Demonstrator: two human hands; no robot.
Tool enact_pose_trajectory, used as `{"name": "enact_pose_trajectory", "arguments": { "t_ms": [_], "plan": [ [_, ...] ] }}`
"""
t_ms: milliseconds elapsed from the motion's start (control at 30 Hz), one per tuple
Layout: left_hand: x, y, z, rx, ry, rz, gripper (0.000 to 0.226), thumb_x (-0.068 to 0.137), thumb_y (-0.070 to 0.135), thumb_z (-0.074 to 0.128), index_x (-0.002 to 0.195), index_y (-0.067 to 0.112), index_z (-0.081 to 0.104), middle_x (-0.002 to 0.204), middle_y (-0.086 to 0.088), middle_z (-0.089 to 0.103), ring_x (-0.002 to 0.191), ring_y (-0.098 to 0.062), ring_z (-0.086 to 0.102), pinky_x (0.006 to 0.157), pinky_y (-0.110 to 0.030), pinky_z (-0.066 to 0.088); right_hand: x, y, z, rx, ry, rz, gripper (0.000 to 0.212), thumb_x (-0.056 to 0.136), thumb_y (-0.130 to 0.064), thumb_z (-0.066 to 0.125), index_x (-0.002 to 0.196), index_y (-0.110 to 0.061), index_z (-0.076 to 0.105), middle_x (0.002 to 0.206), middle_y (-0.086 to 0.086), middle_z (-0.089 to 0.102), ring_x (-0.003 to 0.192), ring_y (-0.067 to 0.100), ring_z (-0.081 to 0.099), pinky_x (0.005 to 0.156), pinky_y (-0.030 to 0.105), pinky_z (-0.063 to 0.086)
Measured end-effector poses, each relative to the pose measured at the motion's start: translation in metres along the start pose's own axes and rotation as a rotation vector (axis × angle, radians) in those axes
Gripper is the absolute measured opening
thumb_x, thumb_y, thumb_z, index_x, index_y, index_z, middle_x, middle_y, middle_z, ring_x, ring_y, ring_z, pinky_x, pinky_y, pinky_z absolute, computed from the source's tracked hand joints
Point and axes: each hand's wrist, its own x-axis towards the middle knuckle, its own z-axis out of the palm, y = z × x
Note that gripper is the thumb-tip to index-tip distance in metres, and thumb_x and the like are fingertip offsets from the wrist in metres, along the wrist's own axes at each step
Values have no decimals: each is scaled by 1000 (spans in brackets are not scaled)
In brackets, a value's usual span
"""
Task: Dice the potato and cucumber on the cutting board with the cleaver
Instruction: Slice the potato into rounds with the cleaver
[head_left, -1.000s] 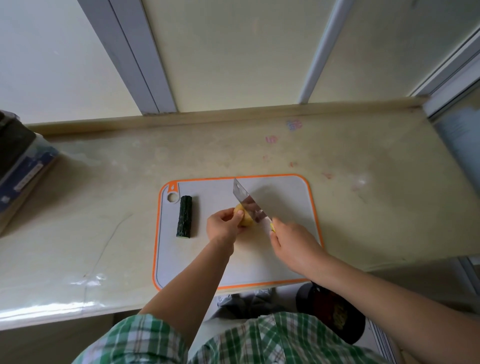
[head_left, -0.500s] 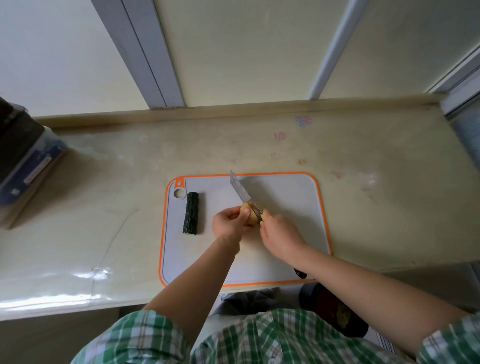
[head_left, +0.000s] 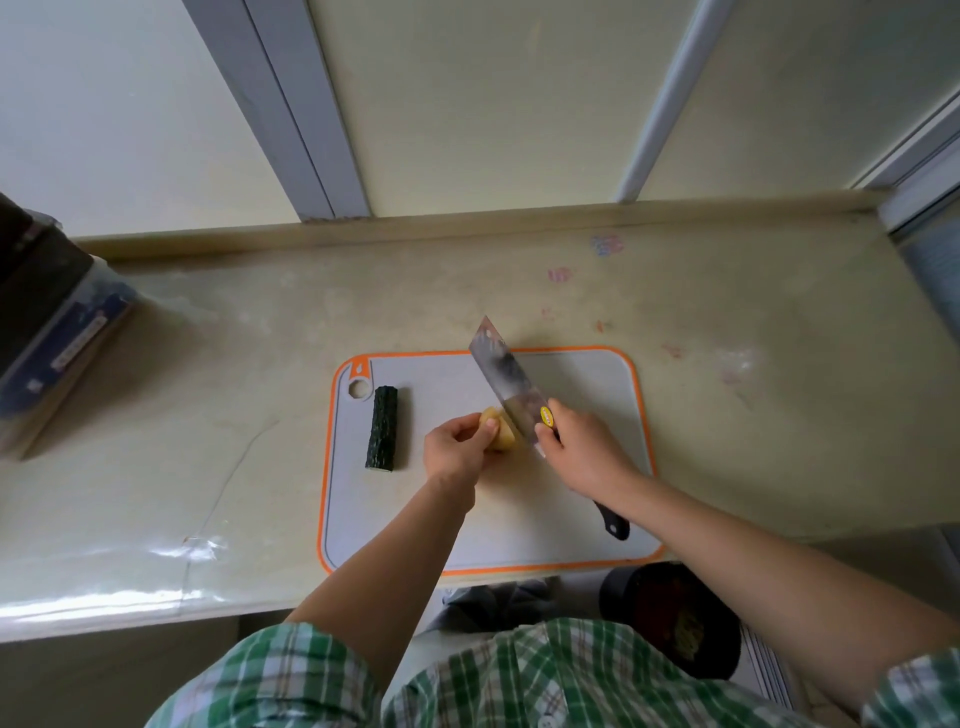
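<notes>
cutting board (head_left: 597, 415): grey, orange rim, on table (head_left: 208, 364).
potato (head_left: 501, 435): mid-board; left hand (head_left: 457, 449) fingers curled round it.
cleaver (head_left: 506, 384): blade tilted, touching potato's right side; right hand (head_left: 582, 449) fingers wrapped round handle.
cucumber (head_left: 383, 428): 1 piece, board's left part, apart from both hands.
bin (head_left: 670, 618): dark, below table edge; contents unclear.

Single head camera, facing forward-down, close above cutting board (head_left: 582, 395) on counter (head_left: 208, 395).
</notes>
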Motion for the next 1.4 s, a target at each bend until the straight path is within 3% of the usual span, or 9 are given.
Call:
{"name": "enact_pose_trajectory", "arguments": {
  "t_ms": [200, 433, 633, 967, 1400],
  "plan": [
    [-1, -1, 0, -20, 24, -19, 26, 87, 9, 71, 109, -2, 64, 98, -15, 69, 79, -24, 70, 66, -25, 60, -9, -5, -17, -91, -11, -59, 16, 95, -23, 46, 83, -18, 35, 87, 22, 64, 82, 40, 59, 59, 35, 29],
    [0, -3, 1, -7, 29, -11, 25, 87, 10, 71, 108, -2, 64, 97, -14, 69, 78, -23, 69, 82, -37, 59, -22, -5, -15, -108, -35, -64, 16, 95, -22, 42, 83, -17, 34, 82, 22, 61, 78, 42, 57, 59, 37, 30],
    [-1, -1, 2, 10, 48, 1, 24, 87, 10, 70, 108, -1, 64, 96, -13, 69, 80, -22, 69, 68, -25, 60, -27, -4, -15, -120, -49, -70, 16, 95, -23, 41, 84, -18, 32, 85, 22, 61, 80, 43, 57, 58, 37, 28],
    [-5, -1, 6, -3, 62, 4, 25, 88, 6, 69, 108, -6, 63, 99, -19, 68, 86, -30, 69, 83, -40, 59, -34, -6, -11, -161, -45, -53, 13, 96, -21, 39, 85, -17, 32, 85, 20, 61, 81, 41, 58, 58, 35, 29],
    [-9, 1, 3, 81, 78, 55, 24, 88, 10, 70, 107, -3, 66, 100, -18, 70, 92, -32, 70, 82, -43, 59, -22, -17, 2, -94, -16, -23, 14, 95, -19, 41, 83, -16, 35, 87, 20, 62, 82, 39, 59, 60, 32, 27]
  ]
}}
